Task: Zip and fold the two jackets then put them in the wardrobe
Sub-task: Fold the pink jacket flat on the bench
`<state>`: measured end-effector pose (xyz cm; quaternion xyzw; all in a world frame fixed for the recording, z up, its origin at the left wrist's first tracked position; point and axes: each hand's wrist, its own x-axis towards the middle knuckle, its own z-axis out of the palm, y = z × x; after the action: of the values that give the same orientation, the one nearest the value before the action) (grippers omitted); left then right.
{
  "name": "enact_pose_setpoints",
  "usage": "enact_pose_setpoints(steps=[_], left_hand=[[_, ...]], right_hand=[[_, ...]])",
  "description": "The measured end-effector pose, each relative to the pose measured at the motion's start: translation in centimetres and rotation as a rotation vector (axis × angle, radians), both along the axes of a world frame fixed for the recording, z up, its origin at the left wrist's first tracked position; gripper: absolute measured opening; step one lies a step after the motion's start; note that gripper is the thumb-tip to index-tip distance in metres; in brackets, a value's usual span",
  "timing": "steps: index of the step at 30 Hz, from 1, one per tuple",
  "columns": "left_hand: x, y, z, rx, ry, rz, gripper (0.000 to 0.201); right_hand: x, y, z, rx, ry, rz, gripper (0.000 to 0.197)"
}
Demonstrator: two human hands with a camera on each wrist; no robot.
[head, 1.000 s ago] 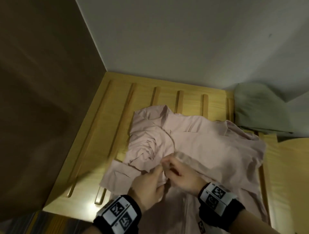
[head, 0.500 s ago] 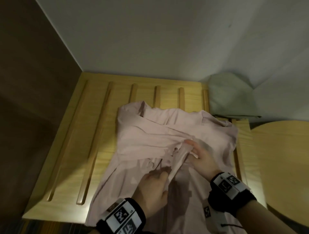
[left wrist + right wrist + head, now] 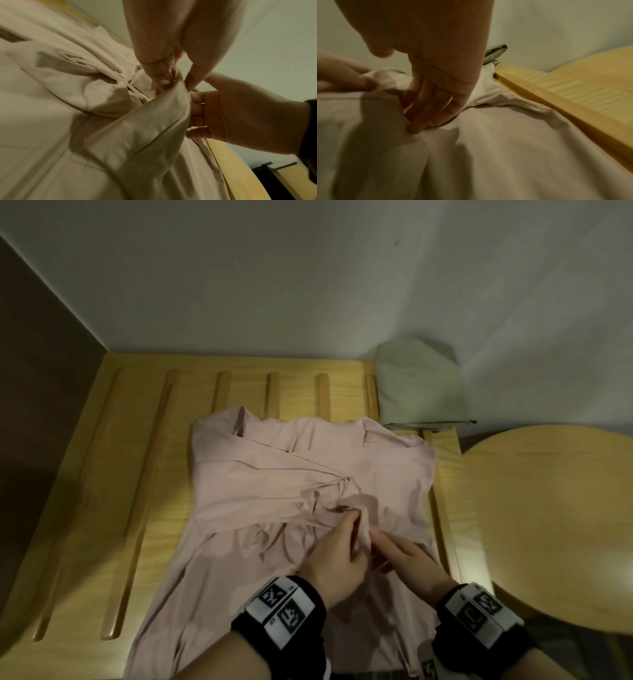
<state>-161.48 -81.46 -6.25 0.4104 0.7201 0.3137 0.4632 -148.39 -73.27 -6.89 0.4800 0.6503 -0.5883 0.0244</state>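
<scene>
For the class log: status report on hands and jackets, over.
Left hand pinches pink jacket front edge. Right hand flat under it. Green jacket folded beside. Nothing in the way.

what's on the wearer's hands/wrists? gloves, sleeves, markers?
Left hand and right hand are bare: no gloves, no sleeves on the forearms in view. Each wrist carries a black band, left band and right band, with white panels printed with black square fiducial markers.

pink jacket [image 3: 274,474] plain; folded jacket [image 3: 421,385] sage green; slatted bed base [image 3: 137,440] yellow wood; wall [image 3: 274,285] white
</scene>
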Motion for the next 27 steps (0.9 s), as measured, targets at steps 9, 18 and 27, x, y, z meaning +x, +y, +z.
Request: enact_pose_setpoints(steps=[9,18,27], left_hand=[[-2.5,0.9,-1.8,0.098,0.111,-0.182,0.056],[-10.1,-1.9,-3.8,-0.536,0.581,-0.386,0.054],[-9.4,-1.3,-2.9,-0.556,0.736,-0.428,0.045]], right_hand=[[3.5,2.4,-1.5,0.006,-0.01,-0.202,0.014],[6.6,8.5,-1.5,0.162,-0.214,-0.274,0.019],[7.1,11.8,-1.7,0.285,-0.444,-0.268,0.03]])
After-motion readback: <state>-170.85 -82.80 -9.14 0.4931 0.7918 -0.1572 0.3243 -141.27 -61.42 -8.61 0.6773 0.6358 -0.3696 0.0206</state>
